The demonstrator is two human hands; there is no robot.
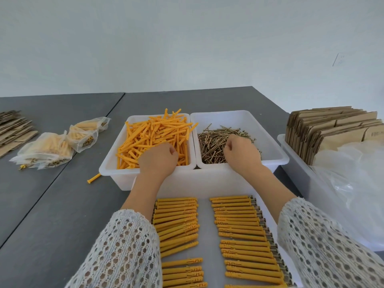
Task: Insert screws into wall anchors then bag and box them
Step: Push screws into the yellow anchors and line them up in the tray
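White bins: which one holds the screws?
The right-hand bin of the side-by-side pair, where the right hand digs into brass-coloured screws. Its neighbour, the left bin, holds orange wall anchors.

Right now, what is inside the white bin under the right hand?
The white bin holds a pile of loose screws. The right hand covers part of the pile, so whether it holds any screws is hidden.

Soft, even daylight is filling the scene, leaving the wall (187,38) pale and flat. Only faint shadows are sitting under the bins on the grey desk (52,204). The wide lens is bending the desk edges outward. The clear plastic (357,183) at right is washing out slightly, and the knit sleeves near the bottom are looking a little soft.
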